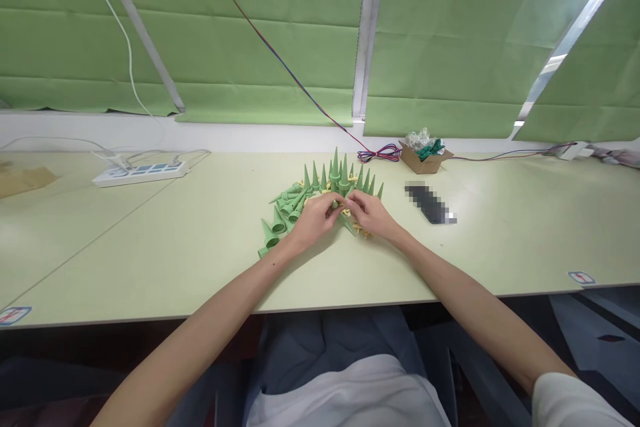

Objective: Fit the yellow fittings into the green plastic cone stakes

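My left hand (319,219) and my right hand (373,213) meet fingertip to fingertip just above the table. Pinched in the left fingers is a green plastic cone, mostly hidden behind them. The right fingers close on a small yellow piece at the cone, only partly visible. Behind the hands several green cones (344,177) stand upright in a group. More green cones (278,220) lie in a loose heap left of my left hand. Small yellow pieces (367,233) lie scattered under and beside my right hand.
A small cardboard box (425,163) with clear plastic and green material stands at the back. Near it are a coiled red-blue cable (383,153) and a dark blurred-out object (433,205). A white power strip (143,173) lies to the left. The table's front edge (345,308) runs beneath my forearms.
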`<action>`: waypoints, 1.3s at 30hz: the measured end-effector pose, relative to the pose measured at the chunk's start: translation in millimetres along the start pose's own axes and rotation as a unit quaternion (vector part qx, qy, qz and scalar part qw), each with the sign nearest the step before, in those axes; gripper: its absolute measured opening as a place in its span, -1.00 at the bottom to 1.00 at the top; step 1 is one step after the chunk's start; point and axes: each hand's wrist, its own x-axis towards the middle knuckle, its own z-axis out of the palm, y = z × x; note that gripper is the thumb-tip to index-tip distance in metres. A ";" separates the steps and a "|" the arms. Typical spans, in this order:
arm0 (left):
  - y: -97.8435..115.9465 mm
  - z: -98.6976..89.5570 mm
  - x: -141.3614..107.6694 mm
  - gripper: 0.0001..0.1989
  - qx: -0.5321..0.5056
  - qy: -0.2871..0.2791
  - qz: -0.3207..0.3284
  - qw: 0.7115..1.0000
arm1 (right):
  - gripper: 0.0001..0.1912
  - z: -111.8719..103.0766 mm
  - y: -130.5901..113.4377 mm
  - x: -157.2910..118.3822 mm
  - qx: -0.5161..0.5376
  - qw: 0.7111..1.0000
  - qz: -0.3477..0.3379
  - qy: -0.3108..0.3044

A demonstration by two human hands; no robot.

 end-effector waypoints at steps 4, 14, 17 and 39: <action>0.9 0.0 -0.4 -0.88 -0.002 -0.010 -0.008 1.000 | -0.68 0.0 1.0 0.6 -0.037 0.999 -0.014 0.009; 2.6 1.7 -0.8 -0.91 -0.018 -0.015 -0.007 1.000 | -0.56 -0.5 1.8 0.0 -0.065 0.998 -0.012 0.009; 3.5 1.1 0.2 -0.88 -0.019 -0.018 -0.010 1.000 | -0.54 -0.8 2.2 0.1 -0.060 0.998 -0.010 0.008; 2.4 3.0 0.0 -0.90 -0.013 0.028 -0.007 0.999 | -0.69 -2.2 -0.2 -0.4 -0.033 0.998 -0.025 0.038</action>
